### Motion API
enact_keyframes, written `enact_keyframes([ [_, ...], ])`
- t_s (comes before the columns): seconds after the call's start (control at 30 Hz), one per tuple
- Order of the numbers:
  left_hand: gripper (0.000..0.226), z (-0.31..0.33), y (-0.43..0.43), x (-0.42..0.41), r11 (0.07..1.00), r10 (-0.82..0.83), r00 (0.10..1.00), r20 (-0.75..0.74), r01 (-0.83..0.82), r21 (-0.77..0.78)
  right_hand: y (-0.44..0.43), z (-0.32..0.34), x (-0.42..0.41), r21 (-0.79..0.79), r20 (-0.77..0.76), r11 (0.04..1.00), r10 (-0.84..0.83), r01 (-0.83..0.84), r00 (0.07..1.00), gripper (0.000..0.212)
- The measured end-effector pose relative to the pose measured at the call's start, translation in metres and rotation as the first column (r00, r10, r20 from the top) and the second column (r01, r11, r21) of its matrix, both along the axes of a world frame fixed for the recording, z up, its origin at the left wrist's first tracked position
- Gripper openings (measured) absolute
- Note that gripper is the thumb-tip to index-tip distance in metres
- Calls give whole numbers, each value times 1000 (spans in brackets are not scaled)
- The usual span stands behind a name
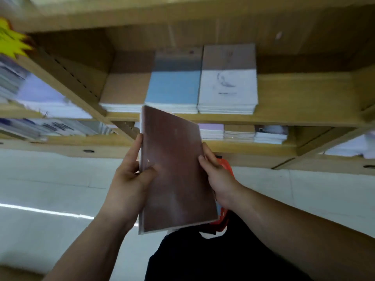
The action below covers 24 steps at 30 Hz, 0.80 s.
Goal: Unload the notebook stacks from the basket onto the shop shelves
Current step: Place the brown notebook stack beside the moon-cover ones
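You hold the brown notebook stack (176,175) in the air, just short of the shelf's (294,94) front edge; the orange basket (224,165) peeks out behind it. Your left hand (132,175) clamps its left long edge, thumb on the cover, and your right hand (215,173) grips the right edge. It looks stiff and fairly weighty, and its glossy wrap is probably slippery, so take it by both long edges.

Middle shelf (304,94): free room, right side
Board bare right of the white notebook stack (227,88); blue stack (172,88) and brown stack (123,92) fill the left.
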<state>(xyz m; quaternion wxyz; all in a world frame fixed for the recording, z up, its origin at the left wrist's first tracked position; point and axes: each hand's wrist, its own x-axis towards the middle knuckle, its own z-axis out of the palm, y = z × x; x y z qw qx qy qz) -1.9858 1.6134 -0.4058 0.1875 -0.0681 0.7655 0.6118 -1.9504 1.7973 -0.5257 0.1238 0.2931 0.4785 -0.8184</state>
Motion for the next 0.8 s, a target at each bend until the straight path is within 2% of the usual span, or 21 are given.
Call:
enact_keyframes([
  [0.17, 74, 41, 84, -6, 987, -126, 992, 1, 126, 99, 92, 55, 14, 25, -134, 992, -121, 126, 983, 56],
  [0.33, 73, 25, 175, -20, 965, -244, 963, 111, 230, 125, 197, 88, 44, 167, -180, 965, -169, 200, 969, 56],
  [0.47, 68, -11, 246, -28, 930, -362, 918, 165, 342, 137, 264, 78, 51, 350, -193, 903, -192, 250, 962, 49],
  [0.53, 65, -27, 276, -33, 930, -363, 912, 191, 343, 128, 291, 66, 48, 425, -188, 869, -190, 254, 964, 43],
  [0.63, 65, -52, 313, -43, 936, -351, 915, 201, 337, 102, 324, 44, 34, 506, -155, 828, -188, 241, 970, 45],
  [0.8, 90, -79, 336, -55, 884, -454, 860, 234, 467, -1, 348, 8, -3, 562, -72, 802, -192, 199, 979, 49],
])
